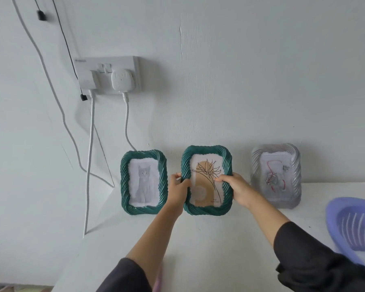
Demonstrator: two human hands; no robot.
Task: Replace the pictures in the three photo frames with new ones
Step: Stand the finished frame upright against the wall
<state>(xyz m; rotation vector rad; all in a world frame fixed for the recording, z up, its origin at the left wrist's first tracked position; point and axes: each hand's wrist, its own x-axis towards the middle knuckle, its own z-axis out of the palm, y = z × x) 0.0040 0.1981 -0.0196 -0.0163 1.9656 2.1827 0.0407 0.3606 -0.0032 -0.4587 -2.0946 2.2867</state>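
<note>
I look down on a white tabletop [209,245] that meets a white wall [240,81] along its far edge; its left edge runs diagonally down to the lower left. Three photo frames stand in a row against the wall, with bare surface in front of them. The narrowest gap lies between the left green frame [144,181] and the middle green frame [207,180], and my left hand [178,191] fills it. A wider gap separates the middle frame from the silver frame [276,175] on the right.

My left hand is curled around the middle frame's left border, thumb on the front. My right hand [237,189] clasps its right border, fingertips [220,179] pressing on the picture face. Both are closed in a firm grip, and the frame is upright.

All three frames are rounded rectangles with twisted, rope-like ridged borders. The left holds a grey cat drawing, the middle a line-drawn flower over a tan arch, the right a rose sketch with red lines. A lilac slotted plastic basket [354,224] sits at the right edge. A wall socket [108,73] carries two white plugs with cables hanging down.
</note>
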